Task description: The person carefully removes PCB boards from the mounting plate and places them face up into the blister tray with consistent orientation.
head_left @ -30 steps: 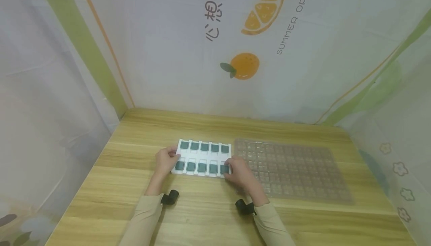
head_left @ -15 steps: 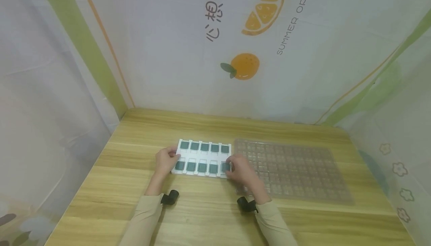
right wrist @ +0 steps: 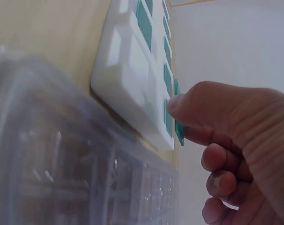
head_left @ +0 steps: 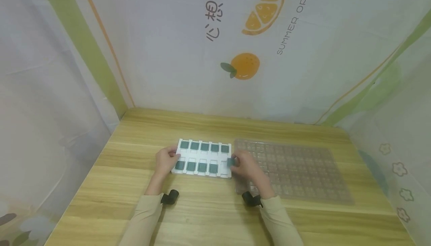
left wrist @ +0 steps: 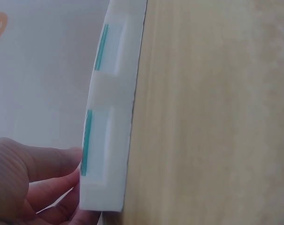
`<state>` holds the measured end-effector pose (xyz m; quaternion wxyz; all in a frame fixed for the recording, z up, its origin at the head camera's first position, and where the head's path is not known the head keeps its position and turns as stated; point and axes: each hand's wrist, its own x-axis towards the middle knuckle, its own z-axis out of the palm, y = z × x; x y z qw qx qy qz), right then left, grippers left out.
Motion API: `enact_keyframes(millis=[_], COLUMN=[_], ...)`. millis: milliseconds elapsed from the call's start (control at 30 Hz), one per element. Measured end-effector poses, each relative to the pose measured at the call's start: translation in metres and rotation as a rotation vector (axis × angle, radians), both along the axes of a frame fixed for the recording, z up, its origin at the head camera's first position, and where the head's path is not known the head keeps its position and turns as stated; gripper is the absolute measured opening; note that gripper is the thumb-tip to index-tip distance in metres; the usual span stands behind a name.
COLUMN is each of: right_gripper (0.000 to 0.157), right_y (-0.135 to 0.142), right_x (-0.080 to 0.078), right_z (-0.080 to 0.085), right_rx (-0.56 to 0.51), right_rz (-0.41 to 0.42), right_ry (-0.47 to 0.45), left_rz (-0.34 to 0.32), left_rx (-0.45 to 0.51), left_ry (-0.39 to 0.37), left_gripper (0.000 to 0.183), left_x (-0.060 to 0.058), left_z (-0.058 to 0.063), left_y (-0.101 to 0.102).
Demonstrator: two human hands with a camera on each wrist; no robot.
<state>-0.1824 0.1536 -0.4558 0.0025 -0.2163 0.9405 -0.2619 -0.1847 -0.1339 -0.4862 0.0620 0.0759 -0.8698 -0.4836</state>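
Note:
My left hand (head_left: 166, 160) grips the left end of a white tray (head_left: 202, 157), thumb at its top edge in the left wrist view. Dark green square plates fill the tray's two rows, except the near right compartment (head_left: 224, 168), which is bare. Between the thumb and index finger of my right hand (head_left: 247, 165) is one thin green square plate (head_left: 230, 162), raised over the tray's right end. In the right wrist view this plate (right wrist: 180, 133) stands edge-on beside the thumb, and the other fingers curl beneath.
A large clear plastic tray (head_left: 296, 171) divided into many small compartments lies to the right, close to the white tray. Both rest on a wooden table (head_left: 202, 216). A printed cloth (head_left: 168, 70) hangs behind the table and along its sides.
My right hand has lifted the green plate out of the near right compartment and moved slightly right with it. My left hand and the white tray have stayed in place.

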Motion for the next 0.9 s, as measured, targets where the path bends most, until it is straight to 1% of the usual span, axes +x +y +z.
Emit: enact_keyframes(millis=[100,233,333,467,633,767,833,900], right_gripper=[0.022,0.022,0.022,0.023,0.025,0.023,0.022,0.022], right_y=[0.002,0.006,0.009,0.014,0.021,0.025,0.027,0.029], right_x=[-0.002,-0.005,-0.008,-0.012,-0.019,-0.027,-0.031,-0.034], right_z=[0.002,0.003,0.003,0.003,0.004,0.003,0.003,0.003], right_rx=[-0.002,-0.014,-0.012,0.008,0.017,0.026,0.038,0.045], right_rz=[-0.016,-0.048,-0.051,-0.037,-0.026,0.026,0.038,0.03], right_ry=[-0.022,-0.083,-0.101,-0.079,-0.073,-0.018,-0.001,-0.012], left_rz=[0.001,0.0,0.0,0.0,0.003,0.004,0.001,-0.001], left_rx=[0.001,0.003,0.002,-0.002,-0.001,-0.006,-0.008,-0.008], left_ry=[0.003,0.007,0.003,0.003,0.008,0.01,0.01,0.006], left_gripper=[0.03,0.03,0.03,0.03,0.03,0.029,0.029,0.029], left_x=[0.0,0.0,0.001,0.001,0.001,0.001,0.001,0.001], left_z=[0.0,0.001,0.001,0.001,0.002,0.002,0.002,0.002], left_y=[0.0,0.0,0.0,0.0,0.0,-0.001,0.0,0.0])
